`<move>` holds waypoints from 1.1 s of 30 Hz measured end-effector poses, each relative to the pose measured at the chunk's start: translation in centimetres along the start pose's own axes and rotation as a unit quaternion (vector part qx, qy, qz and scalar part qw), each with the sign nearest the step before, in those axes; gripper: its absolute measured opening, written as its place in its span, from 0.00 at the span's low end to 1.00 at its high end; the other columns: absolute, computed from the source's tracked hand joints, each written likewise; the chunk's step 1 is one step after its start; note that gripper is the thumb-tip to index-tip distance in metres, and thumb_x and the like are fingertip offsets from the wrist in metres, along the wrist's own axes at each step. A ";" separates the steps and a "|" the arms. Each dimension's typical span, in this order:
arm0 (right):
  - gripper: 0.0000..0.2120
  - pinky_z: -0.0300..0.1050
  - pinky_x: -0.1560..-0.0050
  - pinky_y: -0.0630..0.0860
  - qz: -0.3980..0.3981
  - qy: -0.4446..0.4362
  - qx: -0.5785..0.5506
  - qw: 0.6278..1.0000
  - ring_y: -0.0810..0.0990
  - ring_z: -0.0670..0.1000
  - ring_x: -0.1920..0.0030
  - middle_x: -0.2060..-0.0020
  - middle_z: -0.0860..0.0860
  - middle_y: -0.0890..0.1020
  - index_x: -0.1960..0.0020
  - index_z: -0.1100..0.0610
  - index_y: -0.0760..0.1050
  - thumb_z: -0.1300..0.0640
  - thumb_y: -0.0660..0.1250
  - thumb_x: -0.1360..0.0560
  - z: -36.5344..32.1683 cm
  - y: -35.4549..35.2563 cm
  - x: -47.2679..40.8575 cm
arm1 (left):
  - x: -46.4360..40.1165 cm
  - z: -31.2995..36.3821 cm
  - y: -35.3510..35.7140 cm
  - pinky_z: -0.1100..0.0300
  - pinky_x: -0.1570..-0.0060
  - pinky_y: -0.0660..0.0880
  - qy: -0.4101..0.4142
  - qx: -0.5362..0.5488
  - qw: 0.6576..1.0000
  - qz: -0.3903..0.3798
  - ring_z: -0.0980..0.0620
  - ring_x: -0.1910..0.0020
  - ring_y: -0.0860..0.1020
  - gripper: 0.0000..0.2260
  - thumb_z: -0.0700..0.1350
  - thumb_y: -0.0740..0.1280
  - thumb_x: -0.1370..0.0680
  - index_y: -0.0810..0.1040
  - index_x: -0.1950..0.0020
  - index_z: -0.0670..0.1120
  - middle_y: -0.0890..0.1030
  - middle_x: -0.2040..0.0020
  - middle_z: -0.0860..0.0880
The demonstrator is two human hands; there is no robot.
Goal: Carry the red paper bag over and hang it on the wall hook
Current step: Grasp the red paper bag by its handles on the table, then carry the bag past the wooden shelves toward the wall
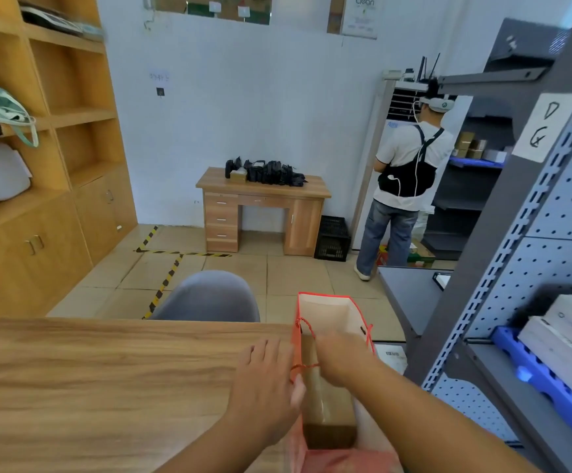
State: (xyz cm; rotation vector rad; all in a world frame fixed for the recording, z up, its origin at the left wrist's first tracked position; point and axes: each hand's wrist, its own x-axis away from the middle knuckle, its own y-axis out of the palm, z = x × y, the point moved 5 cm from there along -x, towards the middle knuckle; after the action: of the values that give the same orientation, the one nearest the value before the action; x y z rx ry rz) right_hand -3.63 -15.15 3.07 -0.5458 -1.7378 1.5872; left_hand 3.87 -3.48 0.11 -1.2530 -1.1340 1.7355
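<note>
The red paper bag (315,455) stands open at the right end of the wooden table (107,387), its white inside (329,315) facing me. A brown box (325,404) sits inside it. My left hand (264,380) rests flat against the bag's left wall, fingers apart, with the thumb by the red cord handle (300,367). My right hand (339,356) is blurred over the bag's mouth, on top of the box; its grip is unclear. A small dark fixture (160,91) is on the white far wall; I cannot tell if it is the hook.
A grey chair (209,297) stands behind the table. Wooden shelving (55,131) lines the left wall. A small desk (264,209) and black crate (333,237) stand by the far wall. Another person (404,186) stands at the back right. Blue-grey pegboard racking (533,268) is close on my right.
</note>
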 end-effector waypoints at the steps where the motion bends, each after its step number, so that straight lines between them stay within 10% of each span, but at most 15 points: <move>1: 0.10 0.47 0.53 0.72 0.016 0.005 0.012 1.000 0.80 0.58 0.45 0.44 0.56 0.80 0.40 0.60 0.75 0.61 0.63 0.21 0.2 -2.4 -0.4 | -0.3 0.3 -0.3 0.51 0.40 0.69 0.005 0.003 1.000 0.000 0.48 0.43 0.72 0.20 0.59 0.51 0.22 0.72 0.37 0.52 0.76 0.42 0.52; 5: 0.09 0.49 0.58 0.75 0.073 -0.008 0.012 0.997 0.80 0.57 0.52 0.51 0.57 0.79 0.44 0.59 0.74 0.60 0.68 0.23 -0.1 -8.8 -1.0 | -2.1 1.9 -2.2 0.52 0.34 0.65 0.017 0.001 1.000 0.011 0.50 0.36 0.69 0.32 0.67 0.47 0.22 0.63 0.24 0.52 0.73 0.34 0.53; 12: 0.14 0.45 0.70 0.69 0.132 0.000 -0.040 0.990 0.74 0.55 0.64 0.64 0.53 0.73 0.61 0.56 0.66 0.57 0.70 0.24 -0.9 -10.4 -0.6 | -4.0 3.9 -4.1 0.51 0.37 0.66 -0.085 0.064 0.994 0.011 0.51 0.38 0.72 0.52 0.84 0.35 0.37 0.66 0.29 0.53 0.76 0.38 0.55; 18: 0.15 0.41 0.75 0.66 0.145 0.008 -0.130 0.981 0.74 0.53 0.69 0.66 0.53 0.75 0.64 0.56 0.69 0.56 0.74 0.27 -1.5 -12.8 0.3 | -5.3 3.8 -6.2 0.55 0.47 0.68 -0.138 0.111 0.984 0.030 0.53 0.52 0.75 0.24 0.62 0.65 0.30 0.70 0.39 0.53 0.77 0.52 0.57; 29: 0.13 0.49 0.67 0.65 -0.005 -0.120 -0.239 0.964 0.67 0.53 0.69 0.69 0.54 0.73 0.63 0.62 0.77 0.52 0.68 0.28 -2.2 -11.6 1.7 | -6.6 -0.9 -12.2 0.52 0.59 0.73 -0.065 -0.012 0.996 0.064 0.48 0.59 0.75 0.08 0.51 0.65 0.23 0.76 0.57 0.47 0.77 0.55 0.49; 33: 0.06 0.50 0.62 0.73 0.095 -0.206 -0.109 0.968 0.76 0.56 0.62 0.59 0.57 0.79 0.55 0.60 0.78 0.57 0.68 0.24 -4.1 -12.3 2.2 | -5.8 -3.6 -14.6 0.54 0.60 0.68 -0.021 -0.061 0.995 0.075 0.51 0.62 0.72 0.08 0.53 0.66 0.23 0.74 0.58 0.50 0.75 0.58 0.52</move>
State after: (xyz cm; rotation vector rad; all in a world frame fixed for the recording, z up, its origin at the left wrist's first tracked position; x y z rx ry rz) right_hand -0.19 -12.77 15.55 -0.5241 -2.2481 1.7452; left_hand 9.62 -2.39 15.10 -1.4127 -1.2123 1.8336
